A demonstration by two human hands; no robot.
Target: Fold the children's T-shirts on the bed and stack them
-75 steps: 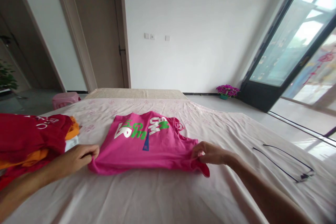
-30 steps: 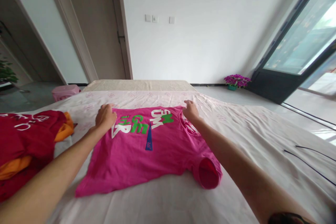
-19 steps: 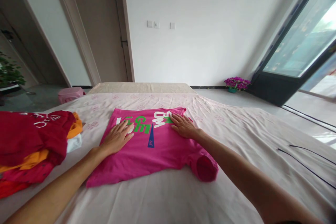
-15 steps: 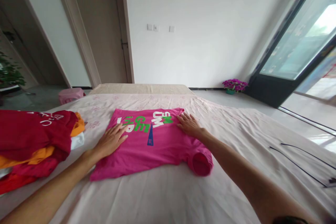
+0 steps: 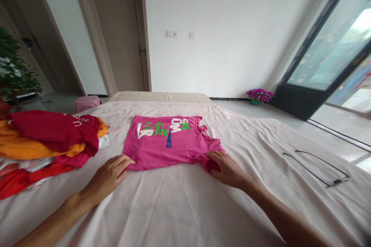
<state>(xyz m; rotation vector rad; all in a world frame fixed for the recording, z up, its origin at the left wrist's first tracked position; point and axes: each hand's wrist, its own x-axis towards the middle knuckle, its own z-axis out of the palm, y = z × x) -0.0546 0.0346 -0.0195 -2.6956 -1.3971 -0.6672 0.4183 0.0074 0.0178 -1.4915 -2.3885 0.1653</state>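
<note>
A pink T-shirt (image 5: 171, 142) with white and green letters lies flat on the pale pink bed sheet (image 5: 185, 208), its print facing up. My left hand (image 5: 108, 175) rests at the shirt's near left hem corner, fingers stretched out with the tips on the cloth. My right hand (image 5: 228, 169) lies over the near right sleeve, its thumb and fingers closed around the sleeve's fabric. Both forearms reach in from the bottom edge.
A heap of red and orange clothes (image 5: 43, 141) lies at the left of the bed. A thin black wire thing (image 5: 319, 166) lies on the sheet at the right. Beyond the bed are a pink stool (image 5: 87, 103), a leafy plant (image 5: 14, 69), purple flowers (image 5: 259, 95) and a glass door (image 5: 327, 54).
Both hands slid from the shirt's chest down toward me to its near edge. The left now touches the hem corner and the right holds the sleeve. The view swung slightly left.
</note>
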